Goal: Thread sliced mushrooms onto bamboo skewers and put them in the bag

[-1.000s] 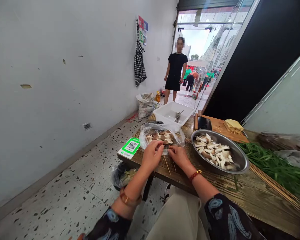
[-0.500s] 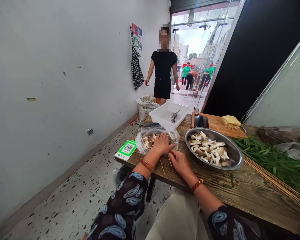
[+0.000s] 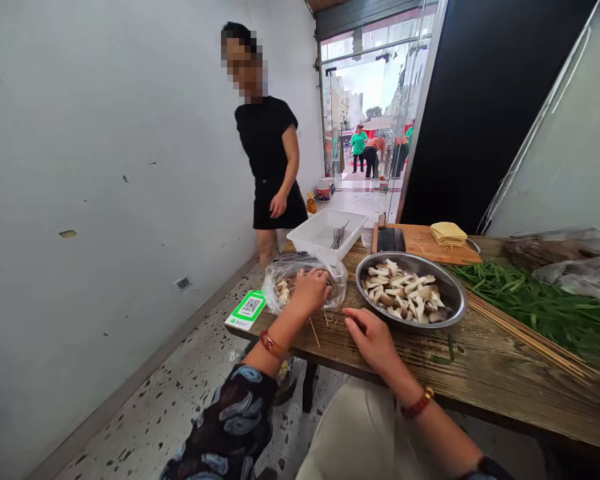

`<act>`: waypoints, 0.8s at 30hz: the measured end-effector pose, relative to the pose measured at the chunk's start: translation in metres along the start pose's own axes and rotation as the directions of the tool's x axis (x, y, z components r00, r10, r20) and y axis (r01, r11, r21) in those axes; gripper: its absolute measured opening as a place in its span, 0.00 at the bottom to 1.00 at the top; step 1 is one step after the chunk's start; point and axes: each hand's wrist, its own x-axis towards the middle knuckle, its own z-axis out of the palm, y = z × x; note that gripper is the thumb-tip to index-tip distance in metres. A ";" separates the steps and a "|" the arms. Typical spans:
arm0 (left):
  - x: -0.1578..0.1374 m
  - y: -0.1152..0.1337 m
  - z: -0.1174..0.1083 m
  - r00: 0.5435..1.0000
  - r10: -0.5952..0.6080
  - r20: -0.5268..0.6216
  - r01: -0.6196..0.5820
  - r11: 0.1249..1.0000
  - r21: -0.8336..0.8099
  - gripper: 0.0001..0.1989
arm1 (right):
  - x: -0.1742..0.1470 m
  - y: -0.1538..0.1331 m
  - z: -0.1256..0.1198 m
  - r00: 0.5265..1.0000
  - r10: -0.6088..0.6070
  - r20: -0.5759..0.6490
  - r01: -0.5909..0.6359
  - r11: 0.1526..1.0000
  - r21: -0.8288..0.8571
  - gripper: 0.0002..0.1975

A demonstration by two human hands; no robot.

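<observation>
The left hand is over the mouth of a clear plastic bag, palm down, fingers bent and spread over the mushroom pieces inside; whether the fingertips grip a piece cannot be determined. The bag lies on the wooden table near its front edge, between a green-bordered code card and a steel bowl. The right hand is just beyond the bag's near right side, in front of the bowl, fingers loosely bent, thumb slightly apart from the forefinger, with nothing visible in its grip. Two thin sticks project from under the near side of the bag, between the hands. The bowl contains cut mushrooms. Behind the bag stands a white plastic tray with thin metal pieces. Behind the bowl, a cutting board bears a cleaver and a stack of yellow sheets. Green leaves and a bundle of wooden skewers lie right of the bowl. A person in black stands beyond the table, by the wall.
</observation>
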 end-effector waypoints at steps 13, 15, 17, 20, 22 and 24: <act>-0.066 0.136 -0.003 0.970 0.229 -0.087 -0.229 0.721 -0.654 0.13 | -0.109 0.023 -0.109 0.956 0.192 -0.222 -0.210 0.976 -0.061 0.15; -0.058 0.149 0.004 0.975 0.218 -0.044 -0.177 0.640 -0.747 0.12 | -0.114 0.032 -0.136 0.945 0.178 -0.276 -0.231 0.957 -0.173 0.16; -0.051 0.161 0.009 0.970 0.240 0.026 -0.122 0.579 -0.806 0.12 | -0.117 0.045 -0.165 0.927 0.177 -0.330 -0.278 0.916 -0.289 0.16; -0.043 0.178 0.018 0.962 0.257 0.096 -0.055 0.523 -0.851 0.11 | -0.113 0.069 -0.205 0.894 0.207 -0.398 -0.363 0.855 -0.370 0.16; -0.037 0.187 0.028 0.955 0.259 0.141 0.007 0.458 -0.889 0.12 | -0.103 0.086 -0.224 0.885 0.227 -0.407 -0.404 0.810 -0.426 0.15; -0.032 0.194 0.039 0.939 0.260 0.223 0.123 0.349 -0.929 0.14 | -0.088 0.100 -0.236 0.885 0.253 -0.391 -0.432 0.760 -0.486 0.14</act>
